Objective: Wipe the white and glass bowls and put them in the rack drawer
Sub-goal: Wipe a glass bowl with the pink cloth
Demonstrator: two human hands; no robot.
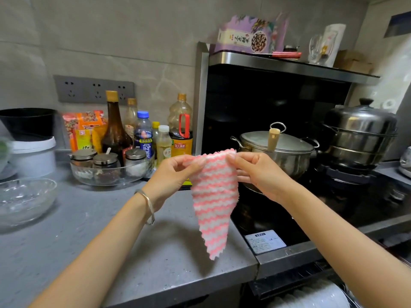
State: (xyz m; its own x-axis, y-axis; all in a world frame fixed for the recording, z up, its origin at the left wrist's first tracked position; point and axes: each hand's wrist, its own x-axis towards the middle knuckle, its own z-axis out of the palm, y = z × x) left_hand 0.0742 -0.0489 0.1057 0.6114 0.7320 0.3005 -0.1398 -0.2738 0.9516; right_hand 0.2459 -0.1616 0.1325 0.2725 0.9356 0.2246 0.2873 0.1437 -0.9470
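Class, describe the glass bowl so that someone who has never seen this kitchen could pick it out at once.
Start at the grey countertop left of the black stove. Near its left end, in front of the white bucket, sits the glass bowl. Unlike the clear tray to its right, which carries lidded spice jars, it holds no jars.
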